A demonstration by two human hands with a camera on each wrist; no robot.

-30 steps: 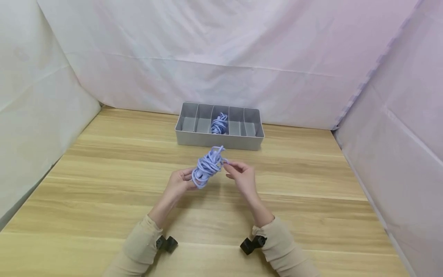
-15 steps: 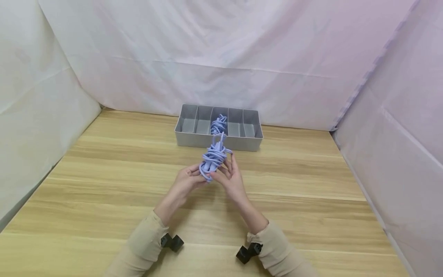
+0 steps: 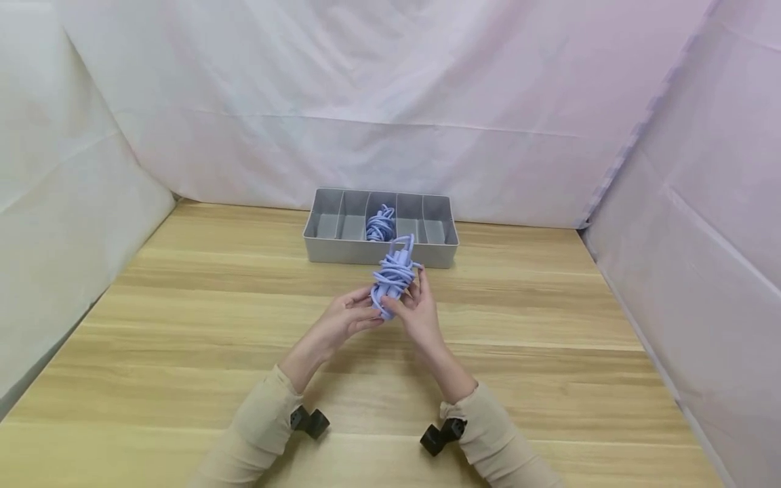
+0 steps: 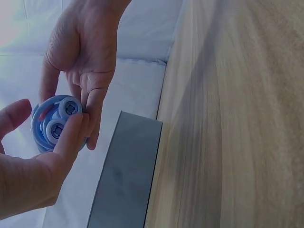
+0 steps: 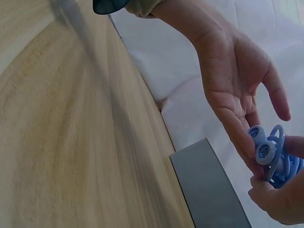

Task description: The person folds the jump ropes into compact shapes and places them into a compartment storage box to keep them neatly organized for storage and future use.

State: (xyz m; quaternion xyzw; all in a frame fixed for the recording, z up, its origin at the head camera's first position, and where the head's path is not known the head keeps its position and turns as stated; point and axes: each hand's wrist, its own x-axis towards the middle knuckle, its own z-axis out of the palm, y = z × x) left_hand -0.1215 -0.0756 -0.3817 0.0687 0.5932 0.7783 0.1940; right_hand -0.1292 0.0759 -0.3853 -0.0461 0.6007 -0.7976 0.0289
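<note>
A light-blue jump rope, wound into a bundle, is held above the table in front of the grey box. Its two handles lie side by side, their round ends facing the wrist cameras. My right hand grips the bundle from the right, thumb over the front and fingers behind. From the left, my left hand supports its lower end. The left wrist view shows the left thumb lifted away from the rope, while the fingers touch it by the handle ends.
The grey divided box stands at the back of the wooden table. A second wound blue rope sits in its middle compartment. White curtains enclose the back and sides.
My right hand has gone from pinching a strand at the bundle's side to gripping the bundle. The rope has shifted right and stands more upright. The left thumb has loosened from it.
</note>
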